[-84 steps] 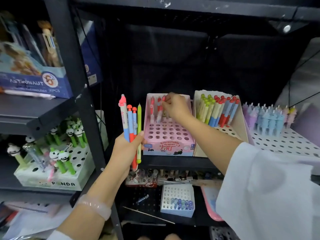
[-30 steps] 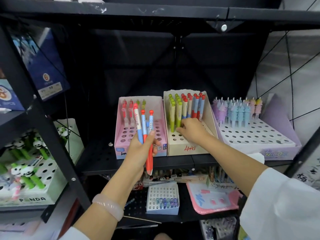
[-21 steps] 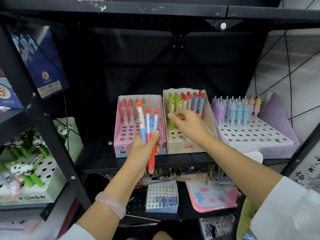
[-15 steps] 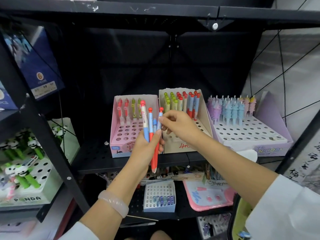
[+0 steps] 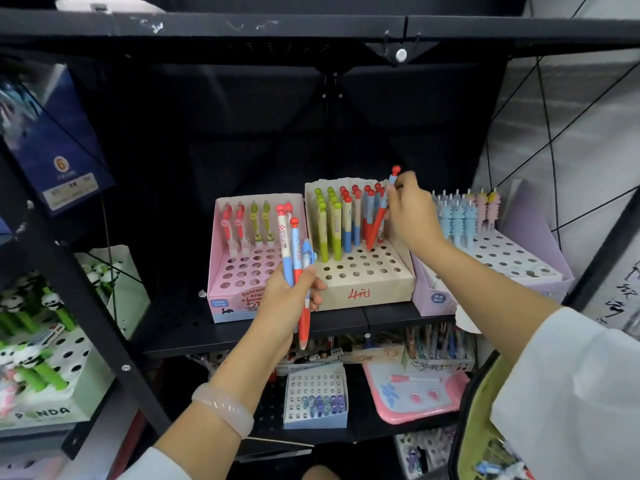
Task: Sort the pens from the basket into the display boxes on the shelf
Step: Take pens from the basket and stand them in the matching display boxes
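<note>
Red-and-blue pen [image 5: 378, 216] pinched by right hand [image 5: 410, 216] over beige box [image 5: 363, 275]'s open holes; left hand [image 5: 289, 299] grips three pens [image 5: 292, 251]

Soft, even light falls from the front onto the beige display box [image 5: 367, 271], whose colours read clearly. Behind and above it the shelf [image 5: 242, 327] recess is near black. Left of the box, the panda pen display [image 5: 52, 375] is smeared by blur. The wide lens bows the frame edges, and the upper shelf rail shows faint glare.
</note>
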A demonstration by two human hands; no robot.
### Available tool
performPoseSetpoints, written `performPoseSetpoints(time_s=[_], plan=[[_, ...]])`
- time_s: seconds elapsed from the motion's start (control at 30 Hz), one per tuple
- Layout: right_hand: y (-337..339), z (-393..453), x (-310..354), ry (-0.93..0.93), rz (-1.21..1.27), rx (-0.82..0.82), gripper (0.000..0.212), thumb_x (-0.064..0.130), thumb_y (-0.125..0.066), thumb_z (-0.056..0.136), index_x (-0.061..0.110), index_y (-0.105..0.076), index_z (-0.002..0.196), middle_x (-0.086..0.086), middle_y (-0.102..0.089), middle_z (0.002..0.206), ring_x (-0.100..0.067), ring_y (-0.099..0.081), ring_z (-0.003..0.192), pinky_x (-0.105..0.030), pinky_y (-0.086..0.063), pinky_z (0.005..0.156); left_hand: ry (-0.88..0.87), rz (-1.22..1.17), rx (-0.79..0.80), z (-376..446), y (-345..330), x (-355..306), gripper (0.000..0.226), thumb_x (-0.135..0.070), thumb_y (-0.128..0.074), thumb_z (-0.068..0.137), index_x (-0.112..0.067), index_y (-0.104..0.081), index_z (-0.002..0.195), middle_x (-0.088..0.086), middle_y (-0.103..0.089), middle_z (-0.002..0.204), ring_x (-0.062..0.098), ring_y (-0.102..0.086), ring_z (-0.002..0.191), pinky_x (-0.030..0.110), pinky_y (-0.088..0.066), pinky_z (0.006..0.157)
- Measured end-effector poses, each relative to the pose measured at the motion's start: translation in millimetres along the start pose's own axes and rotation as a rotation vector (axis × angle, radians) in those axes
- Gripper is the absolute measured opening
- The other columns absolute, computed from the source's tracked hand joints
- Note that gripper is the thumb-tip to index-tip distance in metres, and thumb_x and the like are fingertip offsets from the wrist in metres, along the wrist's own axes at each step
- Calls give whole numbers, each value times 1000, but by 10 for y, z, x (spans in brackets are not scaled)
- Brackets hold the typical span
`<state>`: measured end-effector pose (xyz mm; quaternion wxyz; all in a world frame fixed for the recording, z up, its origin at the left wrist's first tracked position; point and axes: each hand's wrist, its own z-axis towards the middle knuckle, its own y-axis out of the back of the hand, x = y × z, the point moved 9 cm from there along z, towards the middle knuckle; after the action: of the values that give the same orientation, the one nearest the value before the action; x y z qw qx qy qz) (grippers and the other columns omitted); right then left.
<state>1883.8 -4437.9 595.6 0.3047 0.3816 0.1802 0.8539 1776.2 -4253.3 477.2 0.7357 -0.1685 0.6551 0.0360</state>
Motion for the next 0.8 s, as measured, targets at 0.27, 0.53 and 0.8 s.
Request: performPoseSetpoints(time_s=[0.27, 0.53, 0.8], plan=[[-193, 71, -74, 30, -160, 124, 26, 20, -38, 100, -2, -46, 110, -11, -55, 72, -26, -53, 61, -33, -41, 52, -23, 8, -4, 12, 8, -20, 11, -13, -47, 95, -20, -55, 94, -4, -61, 55, 6, -49, 43, 17, -42, 42], [-512, -120, -247, -64, -314, 365, 21, 17, -48, 95, -3, -53, 100, -21, -63, 91, -35, -61, 81, -34, -44, 64, -24, 20, 4, 8, -36, -29, 9, -13, -49, 95, -19, -55, 97, -6, -62, 55, 5, -50, 45, 18, -44, 44], [-711, -843, 410, -128, 513, 802, 15, 26, -50, 95, 27, -63, 88, 9, -65, 83, -5, -62, 74, -22, -55, 73, -25, 14, 46, -20, -188, -14, 11, -16, -49, 95, -21, -58, 97, -6, -62, 55, 6, -52, 47, 18, -46, 47]])
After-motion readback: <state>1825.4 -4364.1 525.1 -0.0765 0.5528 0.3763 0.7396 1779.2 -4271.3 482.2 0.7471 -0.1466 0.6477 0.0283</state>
